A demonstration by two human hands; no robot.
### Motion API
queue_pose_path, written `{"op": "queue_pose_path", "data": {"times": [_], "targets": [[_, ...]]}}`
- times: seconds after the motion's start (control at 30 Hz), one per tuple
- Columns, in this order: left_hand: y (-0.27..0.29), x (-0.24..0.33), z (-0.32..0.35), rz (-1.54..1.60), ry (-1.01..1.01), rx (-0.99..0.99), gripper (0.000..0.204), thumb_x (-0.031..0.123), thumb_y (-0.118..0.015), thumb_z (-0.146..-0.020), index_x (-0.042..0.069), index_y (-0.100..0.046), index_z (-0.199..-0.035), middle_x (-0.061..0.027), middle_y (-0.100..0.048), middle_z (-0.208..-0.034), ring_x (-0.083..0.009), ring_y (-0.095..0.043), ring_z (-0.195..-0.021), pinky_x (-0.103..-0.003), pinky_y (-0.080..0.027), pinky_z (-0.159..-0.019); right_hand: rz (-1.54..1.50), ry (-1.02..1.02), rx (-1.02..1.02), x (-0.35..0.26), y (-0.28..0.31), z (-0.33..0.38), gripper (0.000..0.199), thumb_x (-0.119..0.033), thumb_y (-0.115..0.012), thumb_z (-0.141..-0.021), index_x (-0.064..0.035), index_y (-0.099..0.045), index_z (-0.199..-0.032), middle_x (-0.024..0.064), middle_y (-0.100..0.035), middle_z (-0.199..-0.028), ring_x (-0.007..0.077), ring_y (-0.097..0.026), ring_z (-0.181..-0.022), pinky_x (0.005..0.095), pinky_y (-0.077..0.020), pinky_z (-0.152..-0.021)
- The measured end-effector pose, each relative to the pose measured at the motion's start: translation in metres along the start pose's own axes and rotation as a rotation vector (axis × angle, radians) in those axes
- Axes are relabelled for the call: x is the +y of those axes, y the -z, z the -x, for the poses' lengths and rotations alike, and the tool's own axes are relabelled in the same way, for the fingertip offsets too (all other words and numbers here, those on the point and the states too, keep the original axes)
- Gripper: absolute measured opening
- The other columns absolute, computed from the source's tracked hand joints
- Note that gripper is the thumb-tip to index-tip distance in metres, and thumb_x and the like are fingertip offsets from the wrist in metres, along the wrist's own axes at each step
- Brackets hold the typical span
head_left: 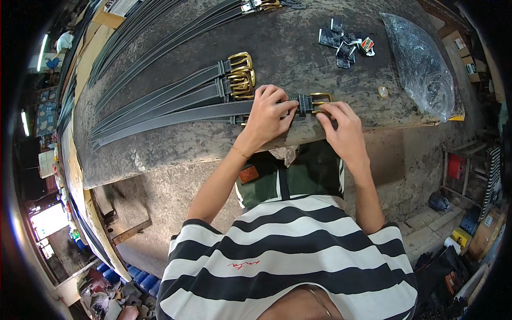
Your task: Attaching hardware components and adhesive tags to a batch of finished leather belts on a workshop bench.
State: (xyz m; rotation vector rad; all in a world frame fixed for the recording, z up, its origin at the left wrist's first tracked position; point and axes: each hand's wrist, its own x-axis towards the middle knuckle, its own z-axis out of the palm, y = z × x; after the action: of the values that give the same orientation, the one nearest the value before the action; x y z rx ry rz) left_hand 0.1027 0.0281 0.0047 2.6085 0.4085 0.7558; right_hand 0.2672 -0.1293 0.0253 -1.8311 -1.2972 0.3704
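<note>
A dark grey leather belt [186, 118] with stitched edges lies along the near side of the worktable, its brass buckle [322, 97] at the right end. My left hand [268, 114] is closed over the strap just left of the buckle, thumb and fingertips pinching by the belt's loop. At the buckle's near side, my right hand [344, 128] has its thumb and finger bent and touching the frame; what lies between those fingertips is hidden. Beyond my left hand, several similar belts [181, 85] lie with their brass buckles [241, 80] bunched together.
More dark straps [160, 37] stretch across the far left of the worktable [298, 53]. Small black tags [344, 45] are heaped at the back right, beside a clear plastic bag [421, 69]. A round gold-rimmed piece [382, 92] lies right of my hands. The table's front edge is close.
</note>
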Motion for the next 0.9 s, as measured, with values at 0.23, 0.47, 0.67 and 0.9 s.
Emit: {"op": "queue_pose_path", "data": {"times": [0.23, 0.47, 0.67, 0.9], "targets": [[0.008, 0.0, -0.001, 0.03, 0.041, 0.012, 0.014, 0.007, -0.078, -0.077, 0.006, -0.077, -0.091, -0.0056, -0.059, -0.084, -0.0257, -0.059, -0.092, -0.045, -0.043, -0.096, 0.001, -0.015, -0.034, -0.004, 0.009, -0.013, 0.012, -0.006, -0.068, -0.089, 0.0012, -0.071, -0.097, 0.0154, -0.068, -0.087, 0.0323, -0.065, -0.087, 0.0435, -0.0518, -0.077], [0.075, -0.009, 0.012, -0.139, 0.062, 0.135, 0.014, 0.001, -0.078, -0.074, 0.006, -0.076, -0.087, -0.0069, -0.058, -0.077, -0.0272, -0.058, -0.081, -0.04, -0.046, -0.082, 0.21, 0.298, -0.086, -0.038, -0.035, -0.044, 0.011, -0.005, -0.068, -0.077, -0.0046, -0.076, -0.084, 0.0102, -0.064, -0.097, 0.0288, -0.057, -0.103, 0.042, -0.0459, -0.086], [0.077, -0.021, 0.019, -0.131, 0.037, -0.022, 0.016, 0.004, -0.08, -0.075, 0.008, -0.076, -0.09, -0.0051, -0.056, -0.078, -0.0255, -0.056, -0.082, -0.041, -0.045, -0.087, 0.315, 0.227, -0.201, -0.033, -0.042, -0.046, 0.01, -0.006, -0.068, -0.074, -0.0043, -0.076, -0.082, 0.0105, -0.061, -0.1, 0.0294, -0.055, -0.105, 0.0427, -0.0455, -0.088], [0.039, -0.017, 0.008, -0.11, -0.065, -0.131, 0.023, 0.018, -0.079, -0.084, 0.011, -0.078, -0.106, -0.0057, -0.055, -0.084, -0.0259, -0.054, -0.092, -0.044, -0.043, -0.094, 0.317, 0.125, -0.154, -0.028, -0.019, -0.037, 0.018, -0.002, -0.066, -0.082, -0.0029, -0.075, -0.098, 0.0133, -0.062, -0.106, 0.032, -0.057, -0.107, 0.0446, -0.0472, -0.091]]}}
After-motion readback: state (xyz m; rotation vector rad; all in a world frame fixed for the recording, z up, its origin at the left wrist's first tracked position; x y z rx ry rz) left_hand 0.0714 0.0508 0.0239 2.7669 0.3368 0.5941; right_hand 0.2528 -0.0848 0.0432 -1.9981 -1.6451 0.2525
